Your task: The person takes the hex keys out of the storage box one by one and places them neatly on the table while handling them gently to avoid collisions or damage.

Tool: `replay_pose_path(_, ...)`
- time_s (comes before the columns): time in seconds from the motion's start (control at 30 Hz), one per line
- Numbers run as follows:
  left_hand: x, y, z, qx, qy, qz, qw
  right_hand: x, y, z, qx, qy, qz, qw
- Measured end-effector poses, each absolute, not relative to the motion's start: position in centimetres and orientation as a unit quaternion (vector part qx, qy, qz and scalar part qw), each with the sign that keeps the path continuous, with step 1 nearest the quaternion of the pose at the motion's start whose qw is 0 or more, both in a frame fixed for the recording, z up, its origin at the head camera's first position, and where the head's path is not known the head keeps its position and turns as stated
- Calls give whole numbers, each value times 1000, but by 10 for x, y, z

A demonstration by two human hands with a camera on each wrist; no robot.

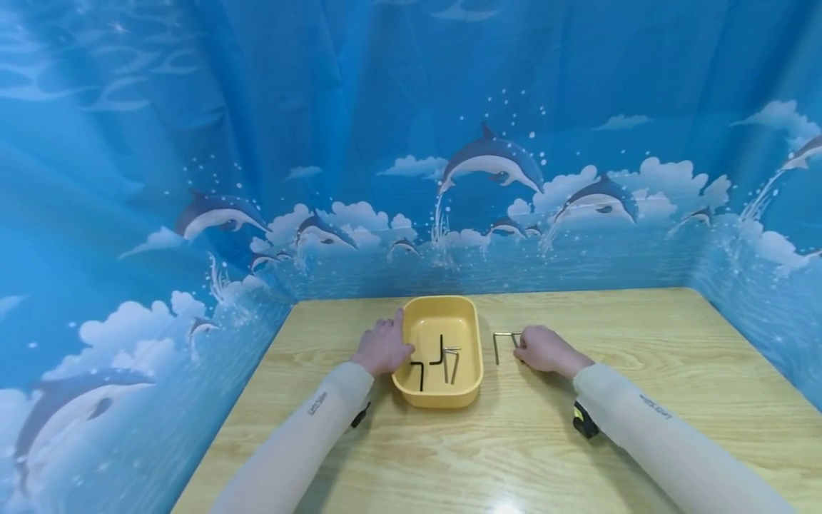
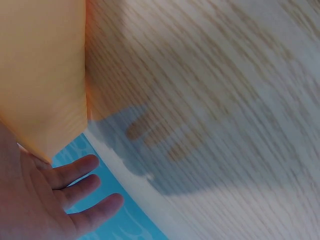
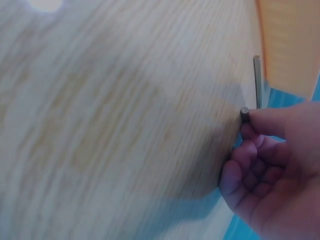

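Observation:
A yellow plastic box (image 1: 477, 378) sits mid-table in the head view, holding two black hex keys (image 1: 422, 377) and silver hex keys (image 1: 455, 369). My left hand (image 1: 384, 348) holds its left wall, thumb over the rim; three fingers (image 2: 102, 212) extend loosely outside in the left wrist view. To the right of the box, my right hand (image 1: 541, 349) pinches a silver hex key (image 3: 244, 114) between thumb and fingertips, low at the tabletop, much of it hidden by the hand. Just left of those fingertips lies another silver hex key (image 1: 496, 350).
The wooden table (image 1: 437, 457) extends under both forearms. A blue curtain (image 1: 359, 143) printed with dolphins and clouds rises behind the table and along its sides. Black bands (image 1: 584, 420) show under the wrists.

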State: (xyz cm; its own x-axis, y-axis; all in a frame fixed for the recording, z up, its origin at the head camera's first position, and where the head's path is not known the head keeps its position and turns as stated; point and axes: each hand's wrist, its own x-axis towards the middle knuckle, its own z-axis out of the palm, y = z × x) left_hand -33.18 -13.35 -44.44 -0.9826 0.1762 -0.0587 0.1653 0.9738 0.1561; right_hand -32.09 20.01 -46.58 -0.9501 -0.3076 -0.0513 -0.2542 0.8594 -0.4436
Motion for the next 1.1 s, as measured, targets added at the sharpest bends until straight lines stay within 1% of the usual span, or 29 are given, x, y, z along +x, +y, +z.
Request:
replay_pose_path(0.2, -332, -136, -446, 83, 993, 77, 39, -320, 199, -468, -146, 962, -224, 56)
replay_pose_path(0.47, -331, -133, -447, 82, 993, 71, 37, -319, 198, -469, -105, 964, -235, 64)
replay_pose_path(0.7, -330, -133, -444, 77, 993, 74, 40, -320, 195, -468, -107, 968, -220, 51)
replay_pose_path(1.1, -330, -132, -443, 77, 994, 72, 36, -322, 196, -469, -115, 969, -214, 47)
